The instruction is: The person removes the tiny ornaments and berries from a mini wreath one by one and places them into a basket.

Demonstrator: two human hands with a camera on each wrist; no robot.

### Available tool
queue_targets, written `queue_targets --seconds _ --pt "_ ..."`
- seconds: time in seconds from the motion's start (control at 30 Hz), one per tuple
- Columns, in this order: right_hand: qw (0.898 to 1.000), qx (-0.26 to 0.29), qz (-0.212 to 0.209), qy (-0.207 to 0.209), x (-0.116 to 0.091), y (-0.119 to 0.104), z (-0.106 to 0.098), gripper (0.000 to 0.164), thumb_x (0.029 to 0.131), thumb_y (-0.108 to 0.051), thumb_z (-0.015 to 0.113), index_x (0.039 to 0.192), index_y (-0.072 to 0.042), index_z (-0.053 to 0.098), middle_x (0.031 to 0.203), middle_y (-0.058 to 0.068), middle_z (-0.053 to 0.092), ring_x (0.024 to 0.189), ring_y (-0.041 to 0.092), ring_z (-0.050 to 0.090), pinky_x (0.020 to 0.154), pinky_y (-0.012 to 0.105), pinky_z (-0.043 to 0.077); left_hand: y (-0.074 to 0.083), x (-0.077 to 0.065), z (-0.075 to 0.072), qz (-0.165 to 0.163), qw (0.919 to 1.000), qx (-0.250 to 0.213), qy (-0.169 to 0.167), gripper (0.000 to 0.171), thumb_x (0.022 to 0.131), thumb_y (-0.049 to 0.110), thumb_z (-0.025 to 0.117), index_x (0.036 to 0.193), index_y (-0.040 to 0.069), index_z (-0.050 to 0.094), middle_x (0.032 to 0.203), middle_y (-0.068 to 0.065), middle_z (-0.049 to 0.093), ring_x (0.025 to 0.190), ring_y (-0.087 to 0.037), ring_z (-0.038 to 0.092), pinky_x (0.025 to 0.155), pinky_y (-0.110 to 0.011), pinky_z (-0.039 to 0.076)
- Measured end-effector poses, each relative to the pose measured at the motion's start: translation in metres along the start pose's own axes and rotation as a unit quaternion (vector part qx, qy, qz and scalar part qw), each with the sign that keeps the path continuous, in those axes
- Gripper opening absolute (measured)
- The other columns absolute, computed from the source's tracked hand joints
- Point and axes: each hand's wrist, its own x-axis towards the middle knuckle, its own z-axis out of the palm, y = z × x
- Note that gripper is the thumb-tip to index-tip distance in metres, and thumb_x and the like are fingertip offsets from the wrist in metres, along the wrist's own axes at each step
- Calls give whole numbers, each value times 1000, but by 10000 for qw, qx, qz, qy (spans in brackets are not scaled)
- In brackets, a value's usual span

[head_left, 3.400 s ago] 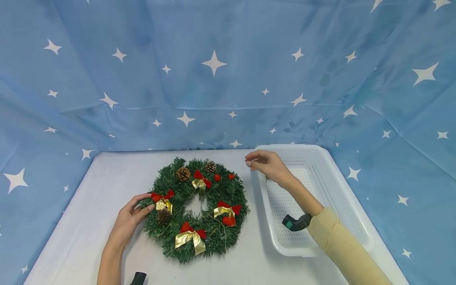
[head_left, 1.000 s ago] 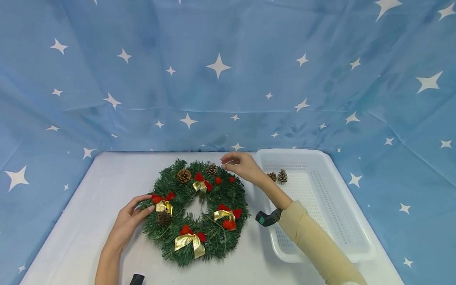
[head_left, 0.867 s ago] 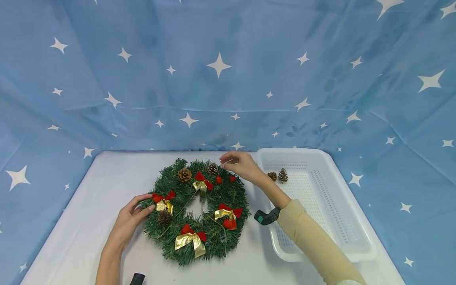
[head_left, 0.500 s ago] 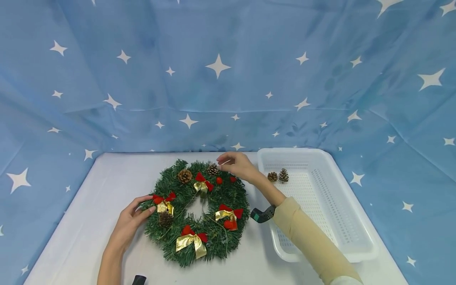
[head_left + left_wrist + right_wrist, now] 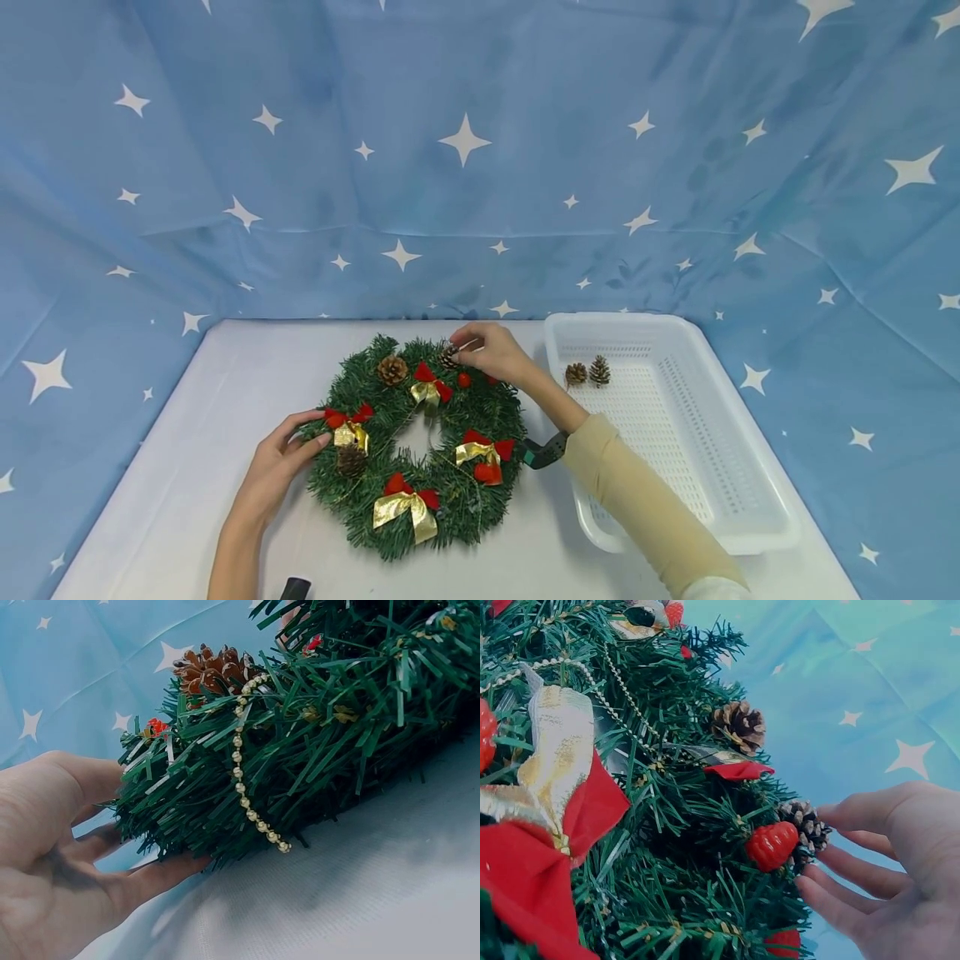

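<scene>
So you've got your right hand (image 5: 491, 350) pinching a pinecone (image 5: 805, 825) at the back right of the wreath (image 5: 360, 521), which lies on the tabletop (image 5: 247, 358) just left of the white basket (image 5: 652, 417). A few seconds back that hand was over the basket's left rim; now it's in on the wreath, and the two loose pinecones (image 5: 576, 374) inside the basket show clearly. Your left hand (image 5: 277, 458) hasn't really budged, gripping the wreath's left edge by a red-and-gold bow (image 5: 350, 435).
</scene>
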Motion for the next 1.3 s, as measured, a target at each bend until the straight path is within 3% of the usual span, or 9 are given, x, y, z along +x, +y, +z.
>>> queue_targets --seconds 0.13,0.33,0.97,1.3 --pt "9999 -162 31 -24 3 0 4 33 97 -13 72 128 -3 69 130 12 67 116 31 67 90 41 59 0 0 0 -25 10000 -27 -14 58 102 31 68 151 9 47 168 -17 23 147 -37 39 91 -14 51" --pt "9995 -315 53 -61 7 3 7 33 97 -14 73 128 -6 69 130 10 68 114 29 67 88 40 58 0 -1 0 -19 9999 -96 -46 59 101 29 68 151 6 46 170 -19 19 152 -46 28 89 -10 48" --pt "9990 -444 39 62 6 5 9 28 96 -14 74 123 -9 72 129 10 69 112 28 69 86 38 59 0 0 0 39 10000 -47 -68 59 102 30 68 151 7 45 169 -19 20 152 -46 28 89 -10 49" --pt "9989 -458 20 139 4 1 6 26 97 -14 73 122 -8 73 125 9 71 111 29 69 85 38 59 0 0 0 39 9999 -88 -68 59 102 29 67 152 7 45 169 -20 20 149 -43 35 89 -13 51"
